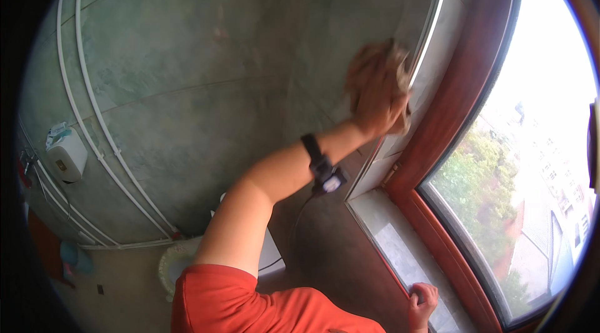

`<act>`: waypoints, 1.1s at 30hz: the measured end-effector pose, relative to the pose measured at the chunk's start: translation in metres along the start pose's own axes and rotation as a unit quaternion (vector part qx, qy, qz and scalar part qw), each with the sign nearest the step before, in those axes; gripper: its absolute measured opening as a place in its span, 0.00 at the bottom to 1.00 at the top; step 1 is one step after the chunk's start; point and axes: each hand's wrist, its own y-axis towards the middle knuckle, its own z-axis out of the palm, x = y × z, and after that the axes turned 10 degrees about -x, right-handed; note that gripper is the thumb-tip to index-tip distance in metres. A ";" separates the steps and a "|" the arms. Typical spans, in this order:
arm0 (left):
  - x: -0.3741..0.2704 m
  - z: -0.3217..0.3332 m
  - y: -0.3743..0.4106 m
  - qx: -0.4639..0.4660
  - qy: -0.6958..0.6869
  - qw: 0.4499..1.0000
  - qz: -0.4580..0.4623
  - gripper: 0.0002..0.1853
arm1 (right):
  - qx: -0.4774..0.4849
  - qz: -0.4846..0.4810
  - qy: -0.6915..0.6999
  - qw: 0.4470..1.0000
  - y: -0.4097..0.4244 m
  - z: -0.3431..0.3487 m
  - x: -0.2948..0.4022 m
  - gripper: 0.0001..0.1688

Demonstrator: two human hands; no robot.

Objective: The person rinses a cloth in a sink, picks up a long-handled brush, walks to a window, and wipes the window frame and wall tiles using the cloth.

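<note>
My left hand (378,105) presses a crumpled brown cloth (402,68) against the grey-green tiled wall (225,47), beside the light trim strip at the window recess. Hand and cloth are blurred. A black strap with a small device (326,173) sits on my left wrist, and a thin cable hangs from it. Lower right, my right hand (423,299) is at the inner edge of the tiled windowsill (391,234), its fingers curled in. A dark spot shows by its fingers; whether that is an object or a shadow is unclear.
A red-brown window frame (450,112) with bright glass fills the right side. White pipes (93,98) run down the left wall near a white wall-mounted box (68,157). Below my left arm are a toilet with a pale seat cover (164,267) and a white surface (272,253).
</note>
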 end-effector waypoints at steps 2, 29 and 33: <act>0.022 0.016 0.046 -0.021 0.063 0.995 0.081 0.22 | 0.008 0.011 -0.003 1.000 0.001 -0.003 0.003 0.11; -0.026 -0.028 -0.183 -0.073 0.142 0.967 -0.200 0.19 | 0.042 -0.017 -0.050 0.998 0.000 0.001 0.011 0.12; 0.053 -0.023 -0.138 0.058 0.178 0.946 -0.263 0.23 | 0.044 -0.015 -0.048 0.998 -0.003 -0.002 0.011 0.11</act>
